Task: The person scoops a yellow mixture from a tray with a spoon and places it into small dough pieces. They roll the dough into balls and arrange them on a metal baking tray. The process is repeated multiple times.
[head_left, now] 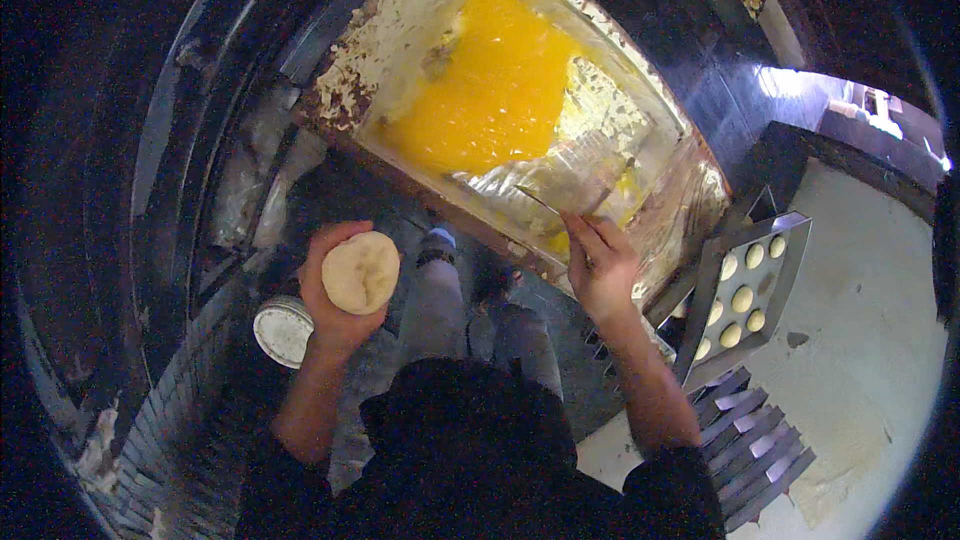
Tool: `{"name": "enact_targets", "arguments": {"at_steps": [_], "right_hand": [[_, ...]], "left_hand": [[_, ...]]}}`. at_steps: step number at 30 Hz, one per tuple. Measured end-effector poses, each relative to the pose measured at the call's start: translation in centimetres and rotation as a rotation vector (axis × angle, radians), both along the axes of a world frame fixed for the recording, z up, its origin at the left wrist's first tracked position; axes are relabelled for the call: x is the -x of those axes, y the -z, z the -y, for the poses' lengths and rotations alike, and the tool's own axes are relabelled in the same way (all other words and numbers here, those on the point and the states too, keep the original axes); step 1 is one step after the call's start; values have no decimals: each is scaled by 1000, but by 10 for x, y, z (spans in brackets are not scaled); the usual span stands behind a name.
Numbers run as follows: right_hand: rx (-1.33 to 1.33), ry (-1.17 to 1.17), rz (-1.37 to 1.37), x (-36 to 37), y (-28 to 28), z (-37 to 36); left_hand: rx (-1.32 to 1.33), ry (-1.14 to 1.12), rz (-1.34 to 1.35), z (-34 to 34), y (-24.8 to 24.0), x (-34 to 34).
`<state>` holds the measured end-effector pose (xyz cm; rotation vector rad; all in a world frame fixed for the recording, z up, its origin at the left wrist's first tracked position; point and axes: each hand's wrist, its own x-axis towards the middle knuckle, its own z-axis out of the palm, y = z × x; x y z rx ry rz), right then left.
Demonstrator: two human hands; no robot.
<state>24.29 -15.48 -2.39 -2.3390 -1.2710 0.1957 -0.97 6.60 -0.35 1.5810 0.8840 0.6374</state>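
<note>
In my left hand is a round, pale piece of dough, with my fingers and thumb curled round its sides. My right hand pinches a thin metal tool whose tip points to the upper left; its kind is not plain. That tip is over the near side of a large crusted metal tray. A thick, bright yellow mass fills much of the tray's left and far part. Smeared yellow bits and bare shiny metal show on its right and near side.
To the right, a metal pan holding several small round dough pieces rests on a pale table. Stacked dark metal pans lie nearer me. Below my left hand stands a white round container. My legs show beneath the tray's near edge.
</note>
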Motion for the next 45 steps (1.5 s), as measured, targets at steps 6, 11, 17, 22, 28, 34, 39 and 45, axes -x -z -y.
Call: {"name": "enact_targets", "arguments": {"at_steps": [6, 11, 17, 22, 28, 34, 39, 45], "right_hand": [[105, -270, 6, -21, 30, -64], [140, -199, -454, -6, 30, -80], [-39, -38, -938, 19, -68, -96], [-245, -197, -404, 35, -87, -90], [-372, 38, -119, 43, -73, -38], [-256, -218, -75, 17, -50, 2], [-287, 325, 30, -25, 58, 109], [-537, 517, -670, 23, -39, 102]], "left_hand": [[-125, 88, -76, -12, 14, 10], [64, -18, -44, -8, 24, 20], [-110, 169, -55, -29, -9, -26], [469, 179, 169, -9, -43, -64], [312, 233, 160, -6, -44, -76], [-39, 482, -55, 12, -61, -85], [-16, 463, -14, 36, -56, -87], [-161, 638, 125, 112, -94, -118]]}}
